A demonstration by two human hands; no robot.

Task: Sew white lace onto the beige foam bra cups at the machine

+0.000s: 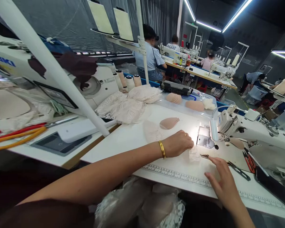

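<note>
Clear tray (183, 107) holds beige pads (195, 105); left hand (178, 143) on lace piece (194, 155).

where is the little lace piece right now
Head view, centre-right: the lace piece lies on the table at the fingertips of the left hand, just before the needle plate.

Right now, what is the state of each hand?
Left hand: curled, fingertips on the small white lace piece; grip cannot be told.
Right hand: open, flat on the white table, holding nothing.

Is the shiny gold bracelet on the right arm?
No, the gold bangle is on the wrist of the left hand; the right hand has a bare wrist.
</note>
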